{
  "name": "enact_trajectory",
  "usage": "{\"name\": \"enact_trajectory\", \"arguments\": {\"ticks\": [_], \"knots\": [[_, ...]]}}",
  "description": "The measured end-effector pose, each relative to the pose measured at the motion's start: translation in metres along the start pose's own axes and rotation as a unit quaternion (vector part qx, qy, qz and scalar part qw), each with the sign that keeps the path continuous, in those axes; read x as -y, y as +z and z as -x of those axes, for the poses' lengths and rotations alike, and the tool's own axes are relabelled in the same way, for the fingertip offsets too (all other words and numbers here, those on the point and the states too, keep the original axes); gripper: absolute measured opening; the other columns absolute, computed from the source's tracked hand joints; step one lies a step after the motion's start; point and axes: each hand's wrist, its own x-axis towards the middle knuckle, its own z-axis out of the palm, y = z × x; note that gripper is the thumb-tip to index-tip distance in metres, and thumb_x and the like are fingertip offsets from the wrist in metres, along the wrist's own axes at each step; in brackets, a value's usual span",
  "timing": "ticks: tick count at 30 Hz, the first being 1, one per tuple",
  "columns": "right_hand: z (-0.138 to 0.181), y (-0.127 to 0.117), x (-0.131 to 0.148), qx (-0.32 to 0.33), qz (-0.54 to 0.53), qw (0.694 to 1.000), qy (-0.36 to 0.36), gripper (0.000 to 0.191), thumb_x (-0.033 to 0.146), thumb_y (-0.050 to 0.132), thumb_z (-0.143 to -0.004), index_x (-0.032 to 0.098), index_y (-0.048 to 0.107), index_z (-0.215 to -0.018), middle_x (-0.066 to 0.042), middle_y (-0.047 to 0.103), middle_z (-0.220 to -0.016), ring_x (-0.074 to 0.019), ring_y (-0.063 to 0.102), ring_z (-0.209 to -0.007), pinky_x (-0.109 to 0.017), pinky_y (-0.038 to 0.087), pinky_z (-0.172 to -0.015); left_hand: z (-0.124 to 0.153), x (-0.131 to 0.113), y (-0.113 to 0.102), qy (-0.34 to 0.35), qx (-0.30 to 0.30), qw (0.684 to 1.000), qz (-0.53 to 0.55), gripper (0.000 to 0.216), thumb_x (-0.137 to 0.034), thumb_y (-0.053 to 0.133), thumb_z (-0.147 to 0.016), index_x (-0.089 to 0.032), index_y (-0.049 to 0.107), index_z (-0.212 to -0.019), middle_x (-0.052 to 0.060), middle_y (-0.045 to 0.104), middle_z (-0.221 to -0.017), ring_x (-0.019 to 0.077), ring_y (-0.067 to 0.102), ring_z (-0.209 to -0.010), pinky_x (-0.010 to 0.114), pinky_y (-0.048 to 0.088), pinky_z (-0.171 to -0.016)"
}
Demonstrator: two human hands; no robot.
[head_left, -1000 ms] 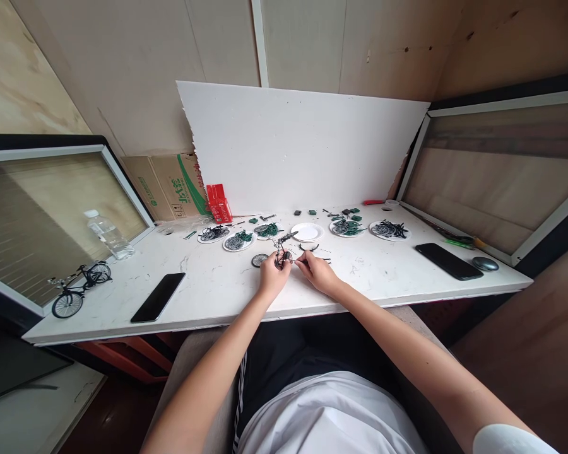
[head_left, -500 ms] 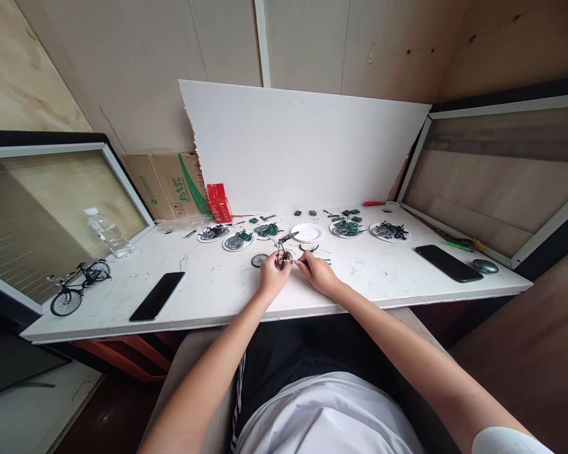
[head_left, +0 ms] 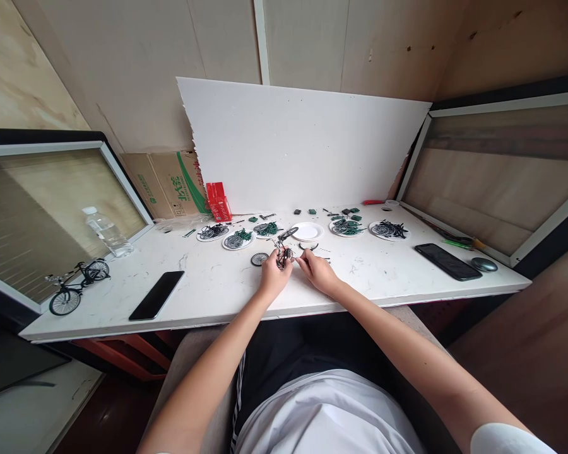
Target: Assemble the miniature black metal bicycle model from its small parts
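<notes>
Near the middle of the table, my left hand is closed around a partly built black model bicycle, its one fitted wheel pointing away from me. Close on the right, my right hand pinches with thumb and forefinger beside the bicycle's frame; whatever sits between those fingertips is too small to make out. A loose spoked wheel lies flat just left of my left hand. Small curved black parts rest beyond my right hand.
Paper plates of black and green parts line the back, around a bare white plate. A whole model bicycle, a bottle and a phone are at left. Another phone and a mouse-like object are at right.
The model bicycle has turned slightly in my left hand, so its far wheel shows more broadly. My right hand stays almost in place, still pinching.
</notes>
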Motion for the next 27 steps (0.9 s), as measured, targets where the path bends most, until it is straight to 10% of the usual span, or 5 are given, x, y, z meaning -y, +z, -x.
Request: {"name": "enact_trajectory", "arguments": {"ticks": [27], "knots": [[0.0005,-0.0016,0.002,-0.009,-0.03,0.999,0.001,0.023,0.044,0.042,-0.106,0.024,0.047,-0.096,-0.006,0.072,-0.09,-0.0214,0.065,-0.07,-0.03,0.043,-0.063,0.0006,-0.0018,-0.0007,-0.024,0.015,1.0,0.014,0.033,-0.015,0.067,-0.086,-0.018,0.066,-0.119,0.015,0.076,-0.116,0.0264,0.076,-0.106,0.044,0.06,-0.099]]}}
